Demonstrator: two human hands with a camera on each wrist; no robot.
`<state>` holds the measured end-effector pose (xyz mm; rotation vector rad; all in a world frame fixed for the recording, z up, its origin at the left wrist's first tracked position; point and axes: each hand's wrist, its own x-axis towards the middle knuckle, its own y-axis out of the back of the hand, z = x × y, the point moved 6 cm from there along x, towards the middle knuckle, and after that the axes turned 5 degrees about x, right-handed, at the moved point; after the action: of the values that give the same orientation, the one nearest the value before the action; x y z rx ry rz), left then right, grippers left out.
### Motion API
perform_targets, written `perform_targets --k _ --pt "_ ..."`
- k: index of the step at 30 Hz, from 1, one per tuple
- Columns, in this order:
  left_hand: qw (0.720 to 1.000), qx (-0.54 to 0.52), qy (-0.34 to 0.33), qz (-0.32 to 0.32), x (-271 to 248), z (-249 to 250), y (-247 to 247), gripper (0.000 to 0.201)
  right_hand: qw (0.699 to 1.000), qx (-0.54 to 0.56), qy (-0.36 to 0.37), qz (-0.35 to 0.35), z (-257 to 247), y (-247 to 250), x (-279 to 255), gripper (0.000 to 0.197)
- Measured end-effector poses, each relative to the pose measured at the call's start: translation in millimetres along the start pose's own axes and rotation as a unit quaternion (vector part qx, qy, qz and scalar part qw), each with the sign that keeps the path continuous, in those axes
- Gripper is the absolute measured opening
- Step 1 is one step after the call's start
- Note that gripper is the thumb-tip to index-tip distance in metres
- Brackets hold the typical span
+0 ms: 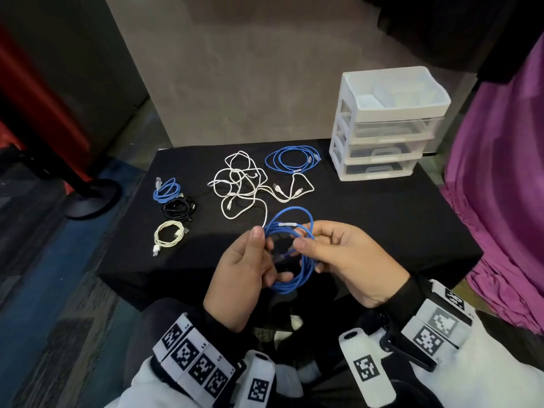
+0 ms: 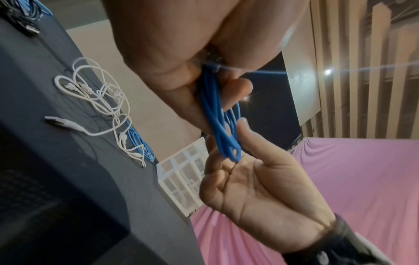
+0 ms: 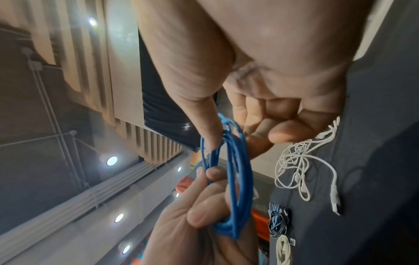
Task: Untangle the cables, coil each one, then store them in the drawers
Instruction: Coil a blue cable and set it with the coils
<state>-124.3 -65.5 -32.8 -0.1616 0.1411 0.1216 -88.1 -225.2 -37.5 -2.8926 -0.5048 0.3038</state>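
Blue Ethernet cable coil (image 1: 290,254) held between both hands above worktop (image 1: 382,219): left hand (image 1: 241,278) and right hand (image 1: 350,260) pinch opposite sides. White tag on it, unreadable.

At your ten o'clock a black stand base (image 1: 93,198) sits on blue carpet; purple cloth (image 1: 506,184) hangs at three o'clock.

Head cam looks steeply down from above at the black table (image 1: 382,219), mid-range. Both wrist cams sit close under the palms, tilted up, facing each other. All three share the blue coil (image 1: 290,254) and white cable tangle (image 1: 244,184).
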Motion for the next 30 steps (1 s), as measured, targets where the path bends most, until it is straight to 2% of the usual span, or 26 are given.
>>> perform_targets --k 3,6,11,14,17,19,22,24,30 --pt "0.997 0.069 -0.037 -0.003 -3 0 -2 0.039 0.998 0.055 0.022 0.022 0 1 -2 0.017" --pt "0.993 0.1 -0.062 0.017 -3 2 -1 0.04 0.996 0.065 0.056 0.013 -3 -6 -6 0.016" --pt "0.993 0.104 -0.063 -0.012 -4 5 -2 0.039 0.995 0.065 0.049 -0.049 -2 -21 -12 0.022" --pt "0.992 0.113 -0.059 -0.003 -5 14 1 0.039 0.992 0.011 0.071 -0.107 -8 -29 -15 0.026" --pt "0.99 0.119 -0.078 0.021 -4 19 7 0.041 0.984 -0.13 0.086 -0.089 -8 -20 -13 0.027" --pt "0.984 0.14 -0.104 0.034 -4 21 11 0.04 0.982 -0.158 0.08 -0.073 -4 -15 -12 0.024" --pt "0.97 0.183 -0.154 0.03 -7 26 8 0.037 0.992 -0.097 0.053 -0.068 7 -19 -14 0.021" --pt "0.961 0.209 -0.175 0.034 -8 27 6 0.035 0.993 -0.063 0.053 -0.085 9 -24 -16 0.031" --pt "0.97 0.153 -0.144 0.119 7 29 32 0.04 0.991 -0.056 0.018 -0.116 12 -18 -21 0.032"
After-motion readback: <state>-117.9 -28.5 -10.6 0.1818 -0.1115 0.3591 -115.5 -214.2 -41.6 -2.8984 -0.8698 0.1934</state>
